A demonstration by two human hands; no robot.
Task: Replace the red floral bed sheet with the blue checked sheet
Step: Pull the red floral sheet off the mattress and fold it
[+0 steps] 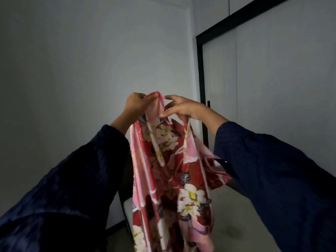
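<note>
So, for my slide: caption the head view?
Left hand and right hand hold up the red floral sheet.

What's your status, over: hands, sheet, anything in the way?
Both up: left hand and right hand pinch red floral sheet at its top. It hangs bunched in the air. No blue checked sheet in view. Nothing seen in the way.

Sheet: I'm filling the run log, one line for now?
sheet: held up, hanging | left hand: pinches top edge | right hand: grips adjacent fold
</note>
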